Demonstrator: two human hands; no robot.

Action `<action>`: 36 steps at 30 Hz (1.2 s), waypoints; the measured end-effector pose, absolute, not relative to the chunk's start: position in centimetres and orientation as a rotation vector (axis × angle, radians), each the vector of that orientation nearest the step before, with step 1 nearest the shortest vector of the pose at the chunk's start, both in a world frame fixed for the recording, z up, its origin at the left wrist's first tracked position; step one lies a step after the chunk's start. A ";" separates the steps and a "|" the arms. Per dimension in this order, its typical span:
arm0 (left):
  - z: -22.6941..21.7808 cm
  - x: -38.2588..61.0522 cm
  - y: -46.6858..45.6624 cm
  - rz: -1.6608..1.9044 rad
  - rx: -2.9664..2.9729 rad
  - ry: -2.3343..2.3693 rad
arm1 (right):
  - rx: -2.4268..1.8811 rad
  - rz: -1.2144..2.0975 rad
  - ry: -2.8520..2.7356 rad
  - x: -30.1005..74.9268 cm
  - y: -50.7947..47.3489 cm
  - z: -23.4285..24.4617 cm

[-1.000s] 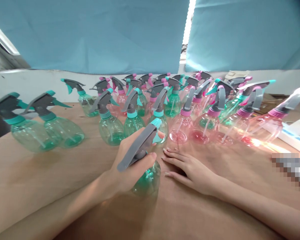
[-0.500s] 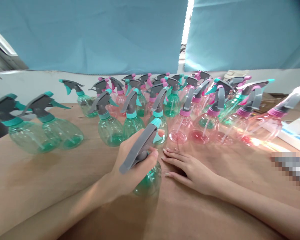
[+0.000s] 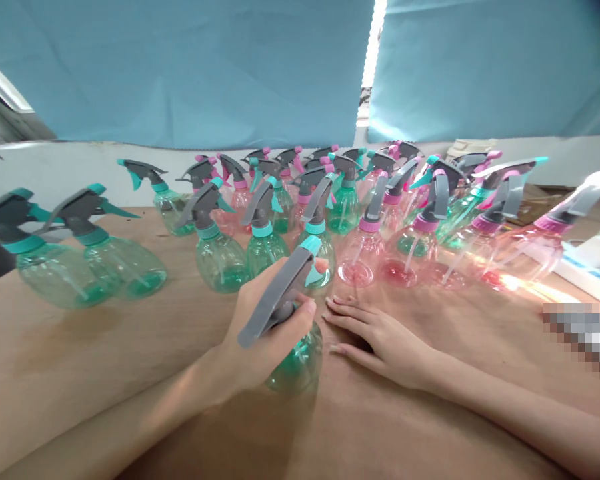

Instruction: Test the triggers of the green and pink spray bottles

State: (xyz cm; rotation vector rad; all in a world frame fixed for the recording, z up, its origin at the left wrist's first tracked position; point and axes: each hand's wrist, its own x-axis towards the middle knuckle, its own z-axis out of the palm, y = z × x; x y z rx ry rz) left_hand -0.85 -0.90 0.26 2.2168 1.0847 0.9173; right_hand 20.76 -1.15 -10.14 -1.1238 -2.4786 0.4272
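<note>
Light-brown flat tabletop [image 3: 145, 340], with blue sheet blinds [image 3: 205, 67] and a white wall [image 3: 85, 167] behind. Translucent green plastic spray bottle with grey-and-teal trigger head [image 3: 297, 363] near table centre, roughly upright, base contact hard to tell. Left hand [image 3: 253, 357] grasping it around the neck, fingers wrapped, thumb on the near side. Right hand [image 3: 380, 337] just right of the grip, palm down, fingers extended, holding nothing. Right behind the grip: row of three translucent green teal-collared bottles [image 3: 221, 263]. Left of grip, well apart: two more green bottles with teal collars [image 3: 125, 263]. Beyond the right hand: row of translucent pink bottles with pink collars [image 3: 407, 250]. Farther behind: mixed green and pink bottles, crowded, overlapping. Far right of grip: pixelated patch, contents unclear.
</note>
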 end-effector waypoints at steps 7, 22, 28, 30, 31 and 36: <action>0.5 -0.8 -1.0 0.980 2.027 1.100 | -1.127 0.424 -2.480 20.8 -1.1 -10.2; 0.1 -1.6 -0.5 0.962 1.932 1.044 | -1.122 0.437 -2.451 20.8 -1.2 -10.2; -0.1 -1.7 -0.2 0.928 1.961 1.023 | -1.127 0.425 -2.473 20.8 -1.2 -10.2; 0.0 -1.6 -0.1 0.920 1.975 1.009 | -1.122 0.432 -2.465 20.8 -1.2 -10.2; 0.0 -1.6 -0.1 0.919 1.983 1.007 | -1.119 0.437 -2.462 20.8 -1.2 -10.1; -0.1 -1.9 -0.2 0.903 2.030 1.054 | -1.109 0.451 -2.460 20.7 -1.2 -10.1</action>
